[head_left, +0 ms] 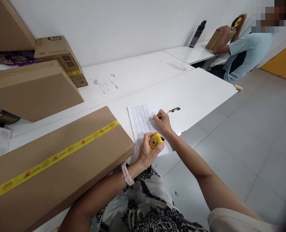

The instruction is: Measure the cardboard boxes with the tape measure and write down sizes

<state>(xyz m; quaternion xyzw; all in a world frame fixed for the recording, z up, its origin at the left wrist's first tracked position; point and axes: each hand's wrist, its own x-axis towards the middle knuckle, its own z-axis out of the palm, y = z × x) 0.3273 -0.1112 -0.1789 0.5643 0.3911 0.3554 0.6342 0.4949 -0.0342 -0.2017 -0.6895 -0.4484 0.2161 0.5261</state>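
Note:
My left hand (pixel 147 151) is closed around a yellow tape measure (pixel 157 140), held over the lower part of a printed sheet of paper (pixel 139 120). Rows of small print run down the sheet, too small to read. My right hand (pixel 162 121) grips a pen (pixel 172 111) with a white barrel and dark end, its writing end hidden by the fingers or touching the page. Just left of the sheet lies a large cardboard box (pixel 68 141), sealed along its top with yellow printed tape (pixel 70 150).
More cardboard boxes (pixel 36 87) stand at the left on the white table (pixel 193 83). Toward the far right a person (pixel 250 51) sits by another box (pixel 219 38), holding a tape measure. A dark bottle (pixel 198 33) is near the wall. The table's front edge runs diagonally right.

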